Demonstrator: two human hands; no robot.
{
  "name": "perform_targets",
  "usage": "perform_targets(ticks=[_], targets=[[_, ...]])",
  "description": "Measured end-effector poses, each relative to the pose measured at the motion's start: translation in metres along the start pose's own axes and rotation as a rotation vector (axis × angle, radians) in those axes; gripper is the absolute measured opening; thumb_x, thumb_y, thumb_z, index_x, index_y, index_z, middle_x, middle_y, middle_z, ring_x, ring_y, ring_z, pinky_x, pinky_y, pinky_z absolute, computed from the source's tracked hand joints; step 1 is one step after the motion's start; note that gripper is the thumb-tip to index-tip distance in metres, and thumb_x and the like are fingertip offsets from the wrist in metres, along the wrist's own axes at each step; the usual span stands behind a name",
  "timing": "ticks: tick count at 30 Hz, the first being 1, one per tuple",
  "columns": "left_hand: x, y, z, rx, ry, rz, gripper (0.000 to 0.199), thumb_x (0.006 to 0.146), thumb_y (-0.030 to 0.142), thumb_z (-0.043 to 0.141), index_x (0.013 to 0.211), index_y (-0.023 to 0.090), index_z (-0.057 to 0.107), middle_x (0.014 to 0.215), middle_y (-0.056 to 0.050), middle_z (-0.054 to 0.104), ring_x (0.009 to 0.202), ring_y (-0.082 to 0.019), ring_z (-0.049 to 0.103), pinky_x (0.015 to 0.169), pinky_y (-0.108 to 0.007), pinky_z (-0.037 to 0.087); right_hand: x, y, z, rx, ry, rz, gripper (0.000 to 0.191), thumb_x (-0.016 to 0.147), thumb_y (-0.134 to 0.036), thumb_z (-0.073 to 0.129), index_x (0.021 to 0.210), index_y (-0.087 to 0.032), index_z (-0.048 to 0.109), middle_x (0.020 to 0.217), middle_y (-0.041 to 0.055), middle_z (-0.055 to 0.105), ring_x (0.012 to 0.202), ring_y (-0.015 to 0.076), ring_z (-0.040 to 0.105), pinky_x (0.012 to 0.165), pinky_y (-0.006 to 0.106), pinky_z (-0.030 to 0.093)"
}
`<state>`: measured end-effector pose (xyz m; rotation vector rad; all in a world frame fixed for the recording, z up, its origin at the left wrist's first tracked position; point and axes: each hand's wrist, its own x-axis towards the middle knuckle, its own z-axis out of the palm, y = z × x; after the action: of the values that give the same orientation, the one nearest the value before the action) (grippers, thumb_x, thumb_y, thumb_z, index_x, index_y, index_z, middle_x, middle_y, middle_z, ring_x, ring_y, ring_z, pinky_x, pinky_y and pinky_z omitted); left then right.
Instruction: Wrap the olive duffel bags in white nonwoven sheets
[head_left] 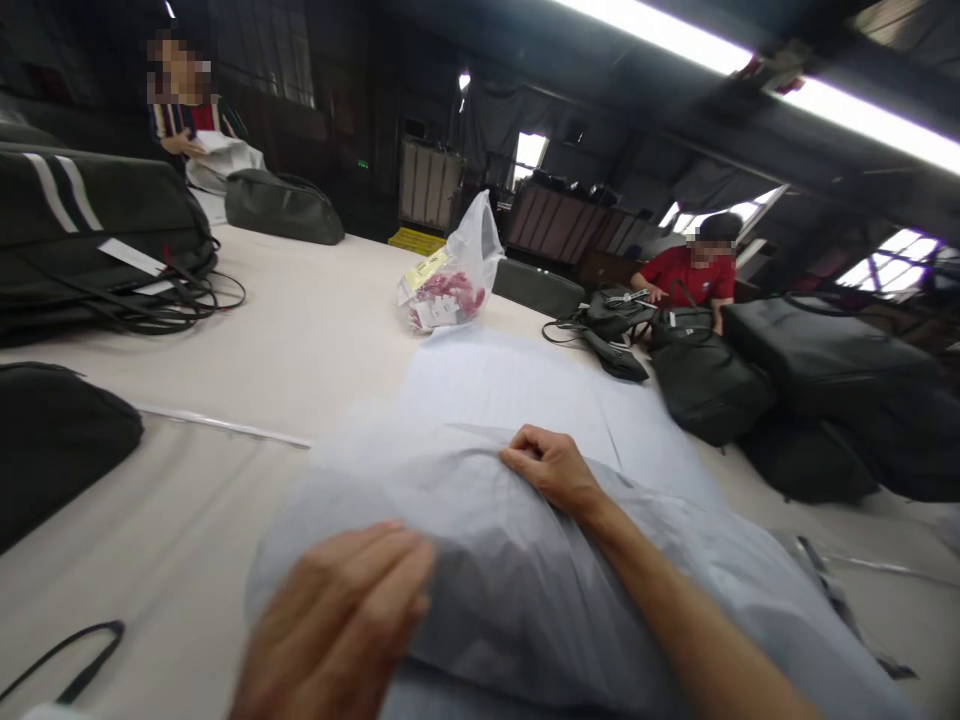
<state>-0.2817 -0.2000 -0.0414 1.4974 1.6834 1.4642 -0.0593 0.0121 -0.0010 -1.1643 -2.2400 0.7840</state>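
Observation:
Pale, thin wrapping sheet [480,530] lies bunched over something dark in front of me, on the white table. My right hand [551,465] pinches the sheet near its middle, with thumb and fingertips pressed together. At the lower left, my left hand [345,610] is blurred by motion above the sheet's left part, its fingers bent forward; whether it grips anything is hidden. Flat white paper [517,375] extends beyond the bunched sheet. Behind it stands a clear plastic bag [454,280] with red items inside.
Dark bags stand at the left [112,220], including a smaller one [60,440] nearer me. More dark bags [712,380] line the right side. Two people are across the white table [285,330]. A black strap [97,660] lies at the lower left.

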Motion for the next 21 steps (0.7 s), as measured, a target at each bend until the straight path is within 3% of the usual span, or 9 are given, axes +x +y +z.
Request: perform_targets(ticks=[1,2,4,6,9,13,16,19,21], targets=[[0.009,0.012,0.024,0.161,-0.143,0.253,0.036,0.083,0.042,0.067,0.119,0.042,0.066,0.123,0.001,0.069,0.126,-0.032,0.055,0.112,-0.050,0.040,0.001,0.001,0.002,0.012,0.000,-0.011,0.021,0.081,-0.036,0.066,0.069,-0.019,0.064,0.058,-0.0054,0.055,0.055,0.0097,0.044,0.053,0.023,0.034],[0.018,0.021,0.047,0.303,-0.240,0.387,0.045,0.086,0.043,0.065,0.130,0.037,0.060,0.132,-0.003,0.064,0.130,-0.033,0.051,0.113,-0.052,0.038,0.002,0.003,0.004,0.022,-0.001,-0.022,0.021,0.081,-0.036,0.065,0.069,-0.019,0.064,0.059,-0.0052,0.056,0.055,0.0098,0.045,0.053,0.022,0.034],[0.036,0.031,0.085,0.533,-0.268,0.498,0.053,0.087,0.048,0.062,0.136,0.027,0.055,0.139,-0.011,0.058,0.131,-0.036,0.050,0.109,-0.056,0.040,0.008,0.005,0.004,0.028,-0.012,-0.038,0.020,0.081,-0.037,0.065,0.070,-0.019,0.065,0.061,-0.0047,0.059,0.058,0.0101,0.047,0.055,0.022,0.035],[0.049,0.033,0.105,0.682,-0.238,0.494,0.054,0.089,0.047,0.061,0.136,0.023,0.054,0.139,-0.014,0.057,0.130,-0.036,0.050,0.107,-0.056,0.040,0.016,0.004,-0.005,0.012,-0.049,-0.016,0.020,0.081,-0.038,0.065,0.072,-0.020,0.067,0.063,-0.0043,0.061,0.060,0.0109,0.050,0.057,0.023,0.037],[0.055,0.033,0.106,0.765,-0.232,0.473,0.046,0.091,0.043,0.060,0.133,0.025,0.056,0.135,-0.012,0.061,0.124,-0.032,0.056,0.103,-0.050,0.045,0.015,-0.008,-0.042,-0.040,-0.049,0.030,0.026,0.087,-0.042,0.057,0.083,-0.020,0.071,0.077,0.0000,0.070,0.072,0.0150,0.060,0.068,0.027,0.045],[0.054,0.035,0.097,0.778,-0.245,0.428,0.040,0.093,0.038,0.057,0.131,0.026,0.057,0.134,-0.009,0.062,0.121,-0.029,0.059,0.100,-0.046,0.047,-0.034,-0.030,-0.090,-0.196,0.120,-0.141,0.040,0.095,-0.047,0.047,0.123,-0.023,0.064,0.128,0.0091,0.064,0.119,0.0237,0.056,0.103,0.039,0.039],[0.056,0.035,0.098,0.746,-0.244,0.404,0.039,0.095,0.038,0.051,0.131,0.025,0.058,0.134,-0.009,0.062,0.121,-0.028,0.058,0.102,-0.045,0.045,-0.081,-0.027,-0.087,-0.294,-0.055,-0.269,0.055,0.096,-0.055,0.044,0.142,-0.026,0.048,0.149,0.0078,0.047,0.139,0.0249,0.039,0.117,0.043,0.025],[0.060,0.034,0.100,0.718,-0.245,0.367,0.040,0.096,0.040,0.045,0.129,0.022,0.059,0.133,-0.009,0.063,0.121,-0.026,0.059,0.104,-0.042,0.044,-0.099,-0.009,-0.072,-0.365,-0.235,-0.100,0.066,0.095,-0.061,0.039,0.147,-0.021,0.041,0.154,0.0119,0.039,0.144,0.0292,0.031,0.119,0.052,0.018],[0.063,0.035,0.100,0.687,-0.247,0.324,0.040,0.096,0.040,0.043,0.127,0.021,0.061,0.131,-0.010,0.064,0.120,-0.025,0.059,0.105,-0.041,0.043,-0.097,-0.004,-0.072,-0.334,-0.179,0.004,0.068,0.097,-0.061,0.032,0.149,-0.017,0.038,0.155,0.0145,0.036,0.145,0.0294,0.029,0.119,0.054,0.016]])
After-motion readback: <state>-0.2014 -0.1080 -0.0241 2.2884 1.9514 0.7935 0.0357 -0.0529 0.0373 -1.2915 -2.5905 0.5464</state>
